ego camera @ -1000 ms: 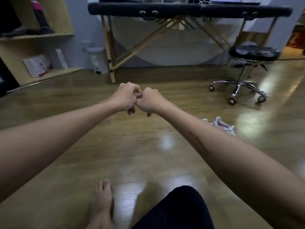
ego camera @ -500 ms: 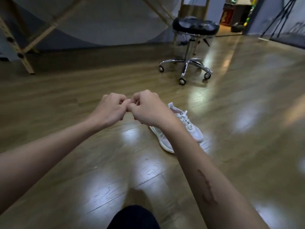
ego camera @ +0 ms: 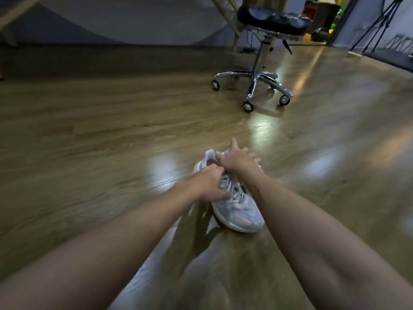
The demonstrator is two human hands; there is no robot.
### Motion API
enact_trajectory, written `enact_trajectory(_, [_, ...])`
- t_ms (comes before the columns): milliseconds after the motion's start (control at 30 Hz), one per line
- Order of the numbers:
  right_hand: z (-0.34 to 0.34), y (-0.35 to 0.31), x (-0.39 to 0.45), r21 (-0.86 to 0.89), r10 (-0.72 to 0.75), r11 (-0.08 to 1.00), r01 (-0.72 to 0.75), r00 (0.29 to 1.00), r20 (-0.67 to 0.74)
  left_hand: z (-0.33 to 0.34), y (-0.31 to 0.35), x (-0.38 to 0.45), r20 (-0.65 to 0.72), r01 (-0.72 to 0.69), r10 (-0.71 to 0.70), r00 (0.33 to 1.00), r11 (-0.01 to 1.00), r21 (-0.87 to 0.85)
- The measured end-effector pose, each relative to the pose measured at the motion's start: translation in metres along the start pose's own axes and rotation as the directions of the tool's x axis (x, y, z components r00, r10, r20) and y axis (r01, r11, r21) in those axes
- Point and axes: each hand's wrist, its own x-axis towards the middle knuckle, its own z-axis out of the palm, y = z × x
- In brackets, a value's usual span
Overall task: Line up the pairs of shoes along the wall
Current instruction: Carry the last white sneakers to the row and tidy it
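A white and grey sneaker (ego camera: 242, 212) with an orange mark near the toe lies on the wooden floor (ego camera: 100, 135), its toe pointing toward me. My left hand (ego camera: 206, 183) curls over its laces and tongue and grips it there. My right hand (ego camera: 238, 159) hovers over the heel end with fingers spread; whether it touches the shoe I cannot tell. The heel collar (ego camera: 210, 154) shows beside that hand. No second shoe is plainly visible.
A black rolling stool (ego camera: 257, 81) with a chrome star base stands on the floor beyond the shoe, to the right. The grey wall (ego camera: 111, 19) runs along the back. A tripod (ego camera: 380, 25) stands at the far right, and wooden table legs (ego camera: 225, 7) at the top.
My view turned right and down. My fists, touching in mid-air before, came apart and dropped onto the sneaker; the left now grips it, the right has spread its fingers.
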Motion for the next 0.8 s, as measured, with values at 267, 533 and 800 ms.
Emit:
enact_trajectory(267, [-0.001, 0.009, 0.014, -0.041, -0.257, 0.966, 0.254, 0.96, -0.114, 0.025, -0.01, 0.006, -0.125, 0.014, -0.007, 0.992, 0.999, 0.053])
enact_trajectory(533, [-0.002, -0.064, -0.056, 0.055, -0.519, 0.851, 0.522, 0.853, -0.061, -0.053, -0.116, -0.089, 0.0, 0.057, -0.058, 0.998, 0.991, 0.121])
enact_trajectory(800, [0.041, -0.114, -0.112, 0.365, -0.442, 0.875, 0.319, 0.833, 0.332, -0.067, -0.142, -0.116, 0.015, 0.411, -0.442, 0.897, 0.821, -0.396])
